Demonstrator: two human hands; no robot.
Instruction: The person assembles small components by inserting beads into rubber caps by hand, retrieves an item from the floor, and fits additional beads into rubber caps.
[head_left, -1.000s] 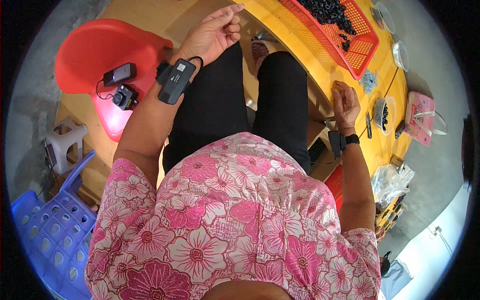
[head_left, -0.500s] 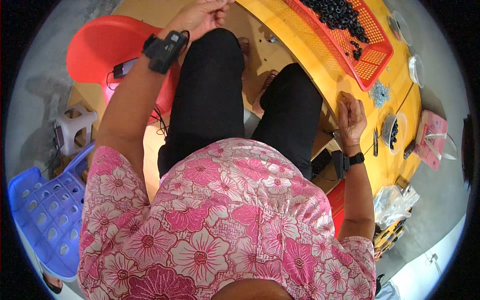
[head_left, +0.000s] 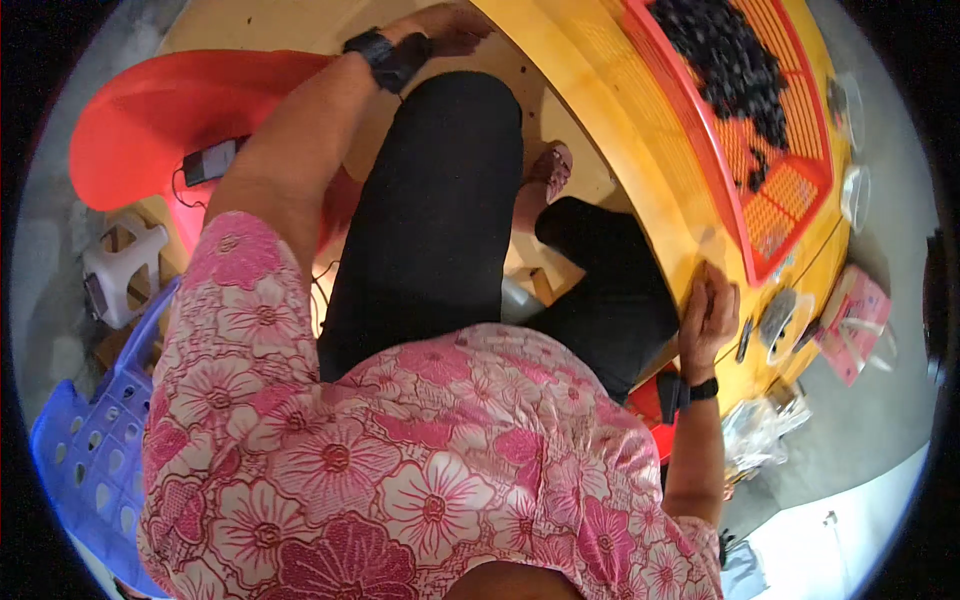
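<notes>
My left hand (head_left: 455,30) hangs low beside the edge of the yellow table (head_left: 625,110), at the top of the view. It is dim and smeared, so its fingers cannot be made out. My right hand (head_left: 710,315) rests on the table's near edge with its fingers curled in. Whatever lies between the fingertips is hidden or too small to name. Just beyond it stands a red plastic basket (head_left: 735,205) holding a heap of small black rings (head_left: 725,70). A slim dark tool (head_left: 745,340) lies to the right of that hand.
On the table are a clear tub (head_left: 795,325), a pink packet (head_left: 852,320) and a crumpled clear bag (head_left: 765,430). A red chair (head_left: 170,115), a pale stool (head_left: 130,265) and a blue plastic chair (head_left: 100,440) stand at my left.
The view has shifted and my body leans; basket and table sit lower in it. My left hand has turned and dropped beside the table edge. My right hand stays at the edge.
</notes>
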